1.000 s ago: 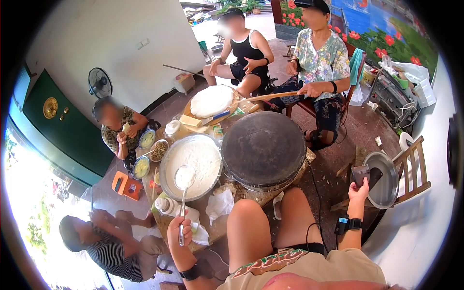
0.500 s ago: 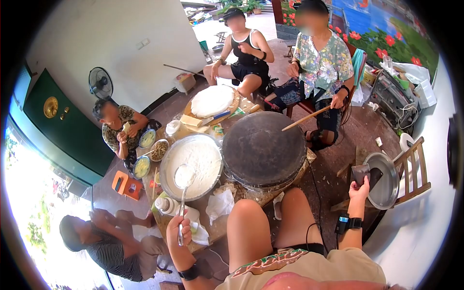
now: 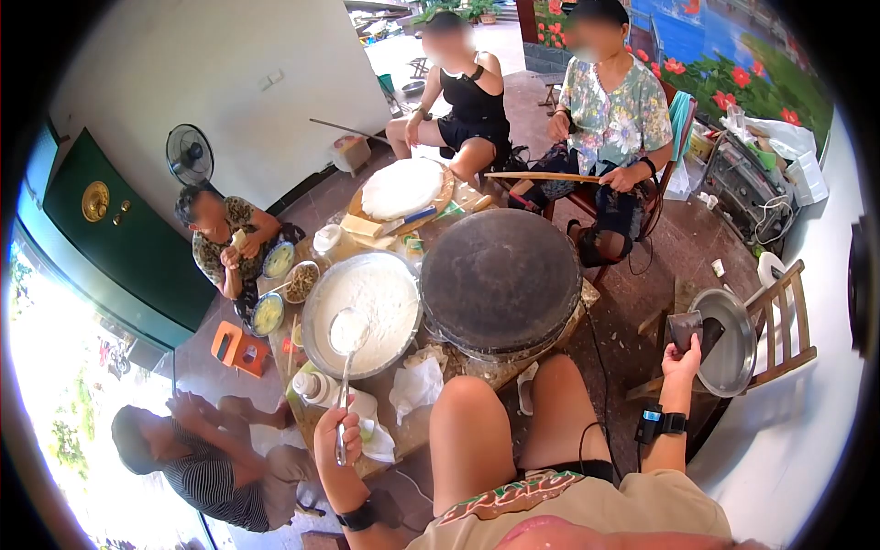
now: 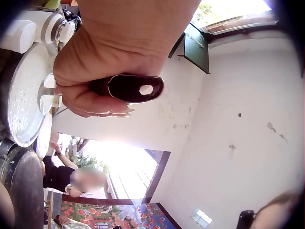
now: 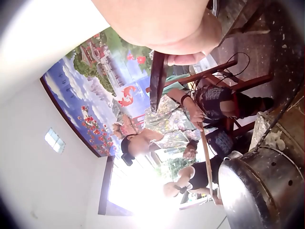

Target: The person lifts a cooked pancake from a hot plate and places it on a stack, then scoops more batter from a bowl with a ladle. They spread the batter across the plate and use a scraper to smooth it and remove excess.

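My left hand (image 3: pixel 339 438) grips the handle of a metal ladle (image 3: pixel 350 335), whose bowl rests in white batter inside a large metal basin (image 3: pixel 314 353). In the left wrist view, the dark handle end (image 4: pixel 138 89) sticks out of the curled left hand (image 4: pixel 105 71). Out to the right, my right hand (image 3: pixel 680 362) pinches a flat dark scraper (image 3: pixel 685 328) beside an empty metal bowl (image 3: pixel 733 357). The right wrist view shows the scraper (image 5: pixel 158 81) under the right hand (image 5: pixel 186 43). Between the hands lies a round dark griddle (image 3: pixel 501 280).
Behind the griddle, white dough (image 3: pixel 401 191) lies on a round board. Small bowls (image 3: pixel 268 314) and a white bottle (image 3: pixel 316 389) surround the basin. One seated person holds a wooden stick (image 3: pixel 541 176); others sit around the table. A wooden chair (image 3: pixel 781 316) stands at the right.
The seated person's stick has swung from over the griddle's edge back to behind it. The person in black has raised an arm. Both my hands have stayed almost still.
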Demonstrator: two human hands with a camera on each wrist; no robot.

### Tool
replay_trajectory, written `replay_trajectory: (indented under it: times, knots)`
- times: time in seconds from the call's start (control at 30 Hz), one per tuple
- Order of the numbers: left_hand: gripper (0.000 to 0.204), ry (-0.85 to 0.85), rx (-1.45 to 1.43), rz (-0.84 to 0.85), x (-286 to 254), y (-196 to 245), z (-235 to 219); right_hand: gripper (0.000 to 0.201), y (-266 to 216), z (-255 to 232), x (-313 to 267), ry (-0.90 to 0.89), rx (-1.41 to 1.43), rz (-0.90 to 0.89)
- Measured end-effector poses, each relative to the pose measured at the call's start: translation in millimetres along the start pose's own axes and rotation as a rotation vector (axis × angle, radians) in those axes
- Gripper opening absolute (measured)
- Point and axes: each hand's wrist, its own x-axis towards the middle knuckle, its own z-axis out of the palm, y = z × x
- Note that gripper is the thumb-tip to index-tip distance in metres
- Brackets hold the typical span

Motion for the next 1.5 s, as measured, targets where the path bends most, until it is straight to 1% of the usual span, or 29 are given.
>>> replay_trajectory:
  times: [0.07, 0.33, 0.43, 0.5, 0.57, 0.67, 0.87, 1.17, 1.27, 1.5]
  knots:
    - [0.029, 0.044, 0.028, 0.006, -1.2, -0.2, 4.5, 0.018, 0.4, -1.1, 1.5, 0.005, -0.001, 0.002]
    - [0.029, 0.003, -0.008, 0.006, -2.5, -1.0, 4.6, 0.017, 0.4, 1.6, -5.0, 0.035, 0.002, 0.010]
    - [0.029, 0.006, -0.008, 0.007, -3.1, -1.0, 5.2, 0.017, 1.9, -12.9, 15.7, 0.002, -0.028, 0.026]
    - [0.029, 0.014, -0.007, 0.009, -3.6, -1.4, 5.7, 0.018, 1.6, -17.7, 19.8, 0.000, -0.032, 0.026]
    - [0.029, 0.021, -0.007, 0.019, -3.4, -0.8, 6.1, 0.017, 2.8, -14.7, 19.4, 0.011, -0.023, 0.023]
    - [0.031, 0.010, 0.042, 0.025, -4.7, -1.1, 6.8, 0.018, 0.2, -0.6, 3.1, 0.036, 0.000, 0.015]
    - [0.027, 0.015, 0.002, 0.022, -7.2, -2.6, 14.3, 0.018, -0.3, 4.9, -1.1, 0.039, -0.004, 0.014]
    - [0.027, -0.030, 0.013, 0.000, -3.4, -1.0, 6.9, 0.016, -0.4, -3.6, 5.5, 0.051, 0.004, 0.032]
    - [0.027, 0.028, 0.036, 0.018, -5.7, -2.3, 11.7, 0.017, -0.6, -4.3, 3.9, 0.020, 0.014, 0.009]
    - [0.027, 0.053, 0.060, 0.030, -7.7, -3.5, 12.6, 0.018, -0.3, -4.6, 1.5, 0.012, 0.008, -0.002]
